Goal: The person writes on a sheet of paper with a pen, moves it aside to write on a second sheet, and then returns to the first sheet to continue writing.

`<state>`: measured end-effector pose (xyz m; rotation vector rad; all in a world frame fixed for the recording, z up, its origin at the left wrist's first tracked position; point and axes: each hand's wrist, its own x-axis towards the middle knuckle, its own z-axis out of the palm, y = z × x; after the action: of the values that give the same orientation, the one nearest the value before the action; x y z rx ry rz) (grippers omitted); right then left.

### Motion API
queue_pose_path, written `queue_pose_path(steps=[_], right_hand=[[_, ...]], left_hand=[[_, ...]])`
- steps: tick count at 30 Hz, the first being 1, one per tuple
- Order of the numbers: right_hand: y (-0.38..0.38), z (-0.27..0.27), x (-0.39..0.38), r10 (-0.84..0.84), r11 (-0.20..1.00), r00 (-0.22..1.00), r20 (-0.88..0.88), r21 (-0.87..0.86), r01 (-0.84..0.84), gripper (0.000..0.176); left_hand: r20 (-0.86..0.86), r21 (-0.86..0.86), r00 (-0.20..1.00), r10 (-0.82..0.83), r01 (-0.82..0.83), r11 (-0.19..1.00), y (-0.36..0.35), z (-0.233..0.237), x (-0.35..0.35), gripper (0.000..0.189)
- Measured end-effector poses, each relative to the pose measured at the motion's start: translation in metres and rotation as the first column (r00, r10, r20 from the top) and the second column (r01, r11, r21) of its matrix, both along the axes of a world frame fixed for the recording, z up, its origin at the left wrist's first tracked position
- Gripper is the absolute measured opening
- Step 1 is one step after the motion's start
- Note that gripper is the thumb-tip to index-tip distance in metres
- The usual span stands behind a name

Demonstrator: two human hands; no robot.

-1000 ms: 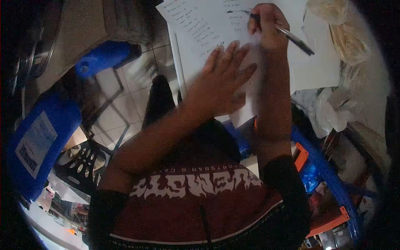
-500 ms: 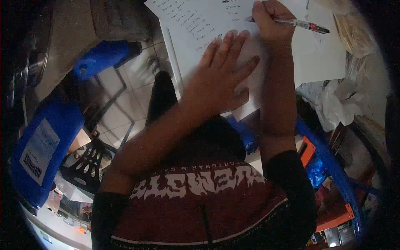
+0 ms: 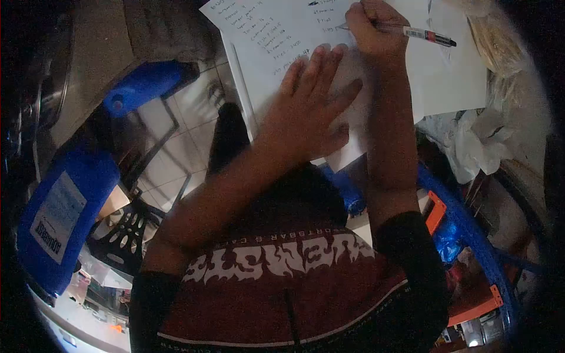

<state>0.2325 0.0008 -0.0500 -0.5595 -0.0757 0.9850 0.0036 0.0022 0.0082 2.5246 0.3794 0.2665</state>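
The fingers of the right hand (image 3: 384, 40) are closed around a pen (image 3: 431, 37), its tip low against the paper (image 3: 253, 56) beside the right-hand column of handwriting, a grip that seems meant for control of the point. The left hand (image 3: 306, 115) lies open, fingers spread and gripping nothing, apparently to steady the page. The paper reaches under the left palm and past its fingertips, with the other written column just beyond them. To the right are another sheet (image 3: 444, 88) and a crumpled plastic bag (image 3: 471, 144).
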Motion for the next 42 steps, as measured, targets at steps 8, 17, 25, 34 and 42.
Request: queue_pose_path(steps=[8,17,25,34,42], right_hand=[[0.001,-0.007,0.012,0.291,0.926,0.941,-0.173,0.298,-0.232,0.04],[0.0,0.0,0.004,0.31,0.946,0.949,-0.058,0.114,-0.302,0.039],[-0.002,-0.009,0.01,0.241,0.952,0.93,-0.279,0.255,-0.17,0.035],[0.0,-0.001,0.016,0.611,0.67,0.766,0.2,0.385,-0.635,0.029],[-0.005,-0.014,0.015,0.262,0.925,0.942,-0.208,0.332,-0.184,0.025]], left_hand=[[0.017,-0.005,1.0,0.007,-0.007,1.0,0.001,-0.002,0.0,0.067],[-0.007,0.023,1.0,0.007,-0.007,1.0,0.0,-0.001,0.0,0.068],[0.008,0.007,1.0,0.012,-0.012,1.0,-0.001,-0.002,0.0,0.068],[0.006,0.013,1.0,0.009,-0.009,1.0,-0.001,-0.001,0.0,0.068],[0.0,0.003,1.0,0.014,-0.014,1.0,-0.001,0.001,0.001,0.068]])
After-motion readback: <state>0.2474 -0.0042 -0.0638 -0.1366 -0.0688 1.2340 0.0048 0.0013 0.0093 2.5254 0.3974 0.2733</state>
